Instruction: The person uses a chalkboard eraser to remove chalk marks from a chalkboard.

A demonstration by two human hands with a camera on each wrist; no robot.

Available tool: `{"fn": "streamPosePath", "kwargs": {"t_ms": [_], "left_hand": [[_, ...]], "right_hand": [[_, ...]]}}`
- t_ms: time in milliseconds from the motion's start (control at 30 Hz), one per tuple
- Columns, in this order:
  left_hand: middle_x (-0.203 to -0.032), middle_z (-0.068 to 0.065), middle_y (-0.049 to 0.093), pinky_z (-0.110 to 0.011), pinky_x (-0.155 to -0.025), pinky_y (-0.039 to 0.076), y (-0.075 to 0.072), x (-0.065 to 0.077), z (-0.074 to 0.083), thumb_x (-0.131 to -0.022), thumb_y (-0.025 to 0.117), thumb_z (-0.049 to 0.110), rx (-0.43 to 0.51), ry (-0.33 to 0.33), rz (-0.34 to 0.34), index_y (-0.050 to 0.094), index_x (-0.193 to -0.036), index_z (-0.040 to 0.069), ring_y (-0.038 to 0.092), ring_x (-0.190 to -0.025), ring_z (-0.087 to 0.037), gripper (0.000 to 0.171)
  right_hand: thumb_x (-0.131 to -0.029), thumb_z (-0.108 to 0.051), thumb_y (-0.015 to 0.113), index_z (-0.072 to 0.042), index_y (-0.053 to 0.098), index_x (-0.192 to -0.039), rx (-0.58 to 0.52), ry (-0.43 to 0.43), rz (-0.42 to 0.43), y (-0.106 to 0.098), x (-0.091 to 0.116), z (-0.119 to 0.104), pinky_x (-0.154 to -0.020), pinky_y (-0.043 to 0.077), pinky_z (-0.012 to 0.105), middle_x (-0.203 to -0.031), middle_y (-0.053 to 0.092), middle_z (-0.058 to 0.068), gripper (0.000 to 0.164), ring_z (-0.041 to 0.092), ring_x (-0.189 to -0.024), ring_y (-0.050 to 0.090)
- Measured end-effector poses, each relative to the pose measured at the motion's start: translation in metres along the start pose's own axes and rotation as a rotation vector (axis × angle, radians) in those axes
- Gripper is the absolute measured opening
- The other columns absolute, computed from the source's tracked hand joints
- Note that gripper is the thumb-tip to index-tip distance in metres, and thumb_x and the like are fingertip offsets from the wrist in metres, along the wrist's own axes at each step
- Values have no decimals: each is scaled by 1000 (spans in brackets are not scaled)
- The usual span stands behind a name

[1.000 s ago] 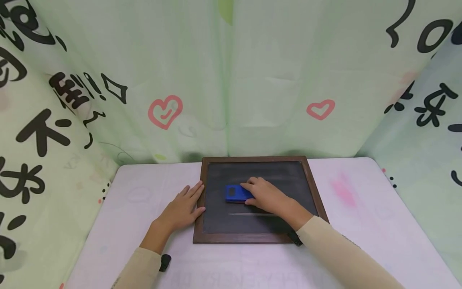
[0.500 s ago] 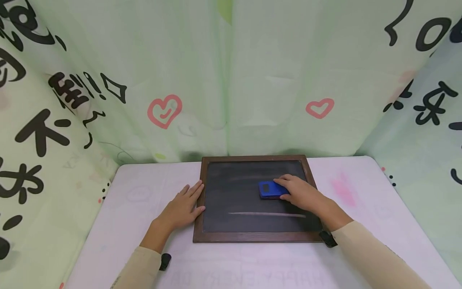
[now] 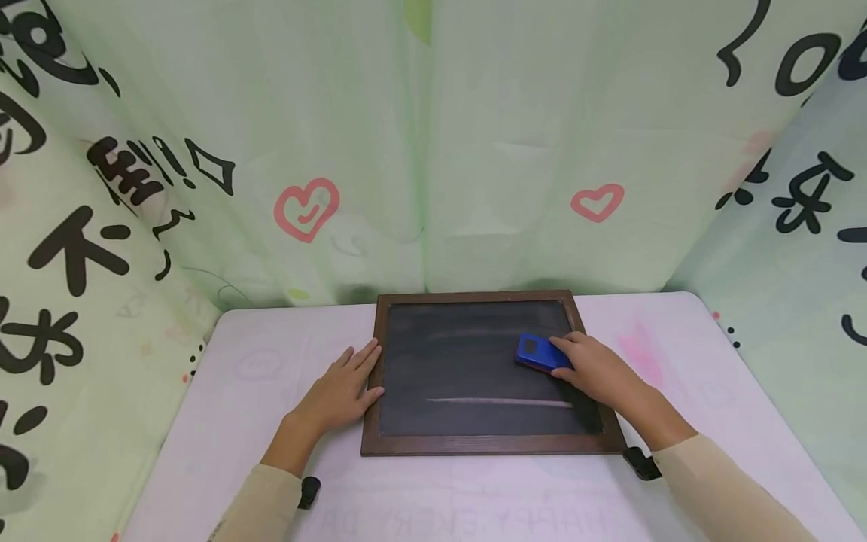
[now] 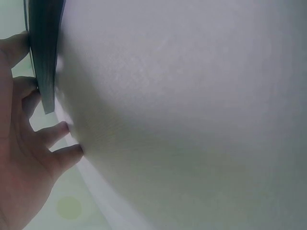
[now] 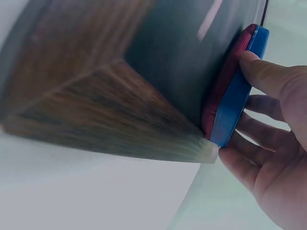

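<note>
A small blackboard (image 3: 474,346) in a brown wooden frame lies on the table. One pale chalk line (image 3: 501,402) runs across its lower part, and faint smears show higher up. My right hand (image 3: 599,369) grips a blue board eraser (image 3: 536,351) near the board's right side. In the right wrist view the eraser's dark red felt (image 5: 230,79) faces the board, with thumb and fingers on opposite sides of the blue back. My left hand (image 3: 339,390) rests at the left side of the frame, fingers extended, fingertips and thumb touching the wood (image 4: 45,52).
The white table (image 3: 474,497) has a pink stain (image 3: 640,350) right of the board. Pale green curtains (image 3: 501,150) with black lettering and pink hearts hang behind and on both sides, close to the board's far edge.
My right hand has slid the eraser rightward across the blackboard, and the eraser has turned a little. More of the chalk line shows now. The left hand has stayed in place.
</note>
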State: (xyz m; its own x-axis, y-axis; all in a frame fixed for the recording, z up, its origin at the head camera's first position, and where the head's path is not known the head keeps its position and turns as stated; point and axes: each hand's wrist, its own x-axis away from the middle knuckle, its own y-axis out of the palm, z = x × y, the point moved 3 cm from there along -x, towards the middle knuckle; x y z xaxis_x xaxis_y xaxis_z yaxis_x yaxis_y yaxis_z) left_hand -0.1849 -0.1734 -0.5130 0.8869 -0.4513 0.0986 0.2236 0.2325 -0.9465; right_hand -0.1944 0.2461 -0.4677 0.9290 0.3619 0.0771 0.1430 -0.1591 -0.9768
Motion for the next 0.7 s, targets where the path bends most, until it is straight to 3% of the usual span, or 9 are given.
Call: {"fn": "streamPosePath", "kwargs": {"t_ms": [200, 700], "left_hand": [[-173, -7, 22, -67, -117, 35, 0, 0, 1, -107, 53, 42, 0, 8, 5, 27, -164, 8, 29, -153, -49, 71], [-173, -7, 22, -67, -118, 34, 0, 1, 2, -106, 54, 40, 5, 0, 4, 27, -164, 8, 29, -153, -49, 72]], "right_hand": [[-92, -27, 79, 9, 58, -140, 21, 37, 10, 3, 9, -1, -94, 57, 56, -124, 64, 28, 63, 44, -114, 66], [-89, -30, 82, 5, 63, -137, 13, 19, 46, 7, 42, -12, -87, 61, 50, -118, 67, 21, 63, 35, -105, 69]]}}
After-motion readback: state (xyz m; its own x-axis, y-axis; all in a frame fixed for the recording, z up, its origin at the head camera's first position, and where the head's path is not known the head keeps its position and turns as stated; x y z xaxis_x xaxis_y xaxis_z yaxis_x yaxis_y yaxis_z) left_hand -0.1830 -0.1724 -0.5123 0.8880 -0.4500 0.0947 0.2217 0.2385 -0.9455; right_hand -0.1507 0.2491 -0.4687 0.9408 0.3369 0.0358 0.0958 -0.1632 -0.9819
